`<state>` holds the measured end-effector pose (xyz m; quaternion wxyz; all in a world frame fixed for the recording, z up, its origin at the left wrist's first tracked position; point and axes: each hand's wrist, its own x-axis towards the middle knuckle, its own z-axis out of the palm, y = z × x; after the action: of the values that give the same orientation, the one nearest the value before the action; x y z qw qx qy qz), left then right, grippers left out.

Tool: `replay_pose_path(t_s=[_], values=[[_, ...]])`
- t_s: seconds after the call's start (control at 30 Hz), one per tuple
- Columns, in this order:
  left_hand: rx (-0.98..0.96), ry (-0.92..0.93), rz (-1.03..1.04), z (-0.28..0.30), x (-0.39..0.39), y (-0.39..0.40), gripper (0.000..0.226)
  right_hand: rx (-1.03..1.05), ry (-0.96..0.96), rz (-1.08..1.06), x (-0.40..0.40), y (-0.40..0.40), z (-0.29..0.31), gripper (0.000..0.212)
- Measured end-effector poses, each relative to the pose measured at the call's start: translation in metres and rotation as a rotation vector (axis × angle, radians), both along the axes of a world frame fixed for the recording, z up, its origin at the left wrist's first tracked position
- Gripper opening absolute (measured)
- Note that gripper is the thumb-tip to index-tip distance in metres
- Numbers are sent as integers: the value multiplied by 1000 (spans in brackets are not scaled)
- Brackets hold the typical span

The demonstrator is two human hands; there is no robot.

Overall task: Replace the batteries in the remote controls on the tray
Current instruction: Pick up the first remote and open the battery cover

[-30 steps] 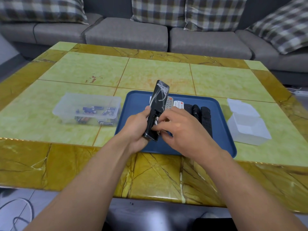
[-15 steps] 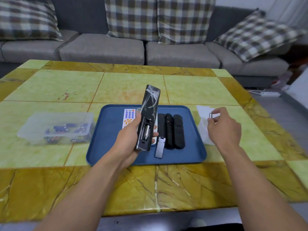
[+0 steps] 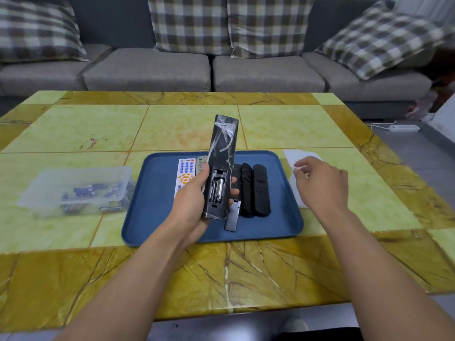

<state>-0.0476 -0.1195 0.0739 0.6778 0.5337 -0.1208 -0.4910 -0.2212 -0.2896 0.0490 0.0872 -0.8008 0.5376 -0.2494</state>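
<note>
My left hand [image 3: 192,200] grips a long black remote [image 3: 222,148] upright above the blue tray [image 3: 152,212]. The remote's back faces me with its compartment uncovered, and one battery [image 3: 218,189] sits inside. Its loose cover [image 3: 232,217] lies on the tray below. A white remote [image 3: 186,173], a pale one [image 3: 201,163] and two black remotes [image 3: 247,190] lie side by side on the tray. My right hand [image 3: 322,185] hovers over a white container [image 3: 295,156] right of the tray, blurred, fingers loosely curled. No battery shows between them.
A clear plastic box [image 3: 76,190] with several batteries stands left of the tray on the yellow-green tiled table [image 3: 270,129]. A grey sofa [image 3: 147,70] with checked cushions runs behind the table. A white power strip [image 3: 403,128] lies on the floor at the right.
My right hand pulled a battery out of the remote and carried it right to the white container; the battery no longer shows in its fingers. The left hand kept the remote upright.
</note>
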Motion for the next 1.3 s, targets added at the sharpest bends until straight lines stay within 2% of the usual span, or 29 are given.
replay_pose_path(t_s=[0.07, 0.1, 0.17, 0.23, 0.37, 0.47, 0.73, 0.93, 1.07, 1.2, 1.3], values=[[6, 0, 10, 0, 1, 0, 45, 5, -202, 214, 15, 21, 16, 10], [5, 1, 18, 0, 2, 0, 45, 15, -243, 356, 24, 35, 21, 9], [-10, 10, 33, 1, 2, 1, 43, -14, -245, 580, 41, 63, 23, 11], [-18, 32, 47, 3, 3, 3, 39, -70, -240, 664, 52, 80, 16, 14], [-28, 47, 73, 3, 5, 7, 38, -211, -203, 644, 63, 91, 7, 20], [-37, 45, 76, 3, 7, 9, 39, -239, -181, 627, 67, 94, 8, 21], [-21, -94, 62, -4, 9, 14, 35, -21, -210, 595, 81, 99, 14, 15], [-40, -120, 63, -8, 10, 15, 36, 155, -229, 543, 86, 101, 23, 16], [-43, -49, 103, -8, 17, 12, 40, 250, -183, 581, 91, 118, 20, 14], [-62, -41, 84, -10, 15, 12, 41, 116, -326, 504, 90, 117, 20, 11], [-69, -23, 80, -12, 15, 12, 41, 22, -360, 486, 88, 115, 20, 12]])
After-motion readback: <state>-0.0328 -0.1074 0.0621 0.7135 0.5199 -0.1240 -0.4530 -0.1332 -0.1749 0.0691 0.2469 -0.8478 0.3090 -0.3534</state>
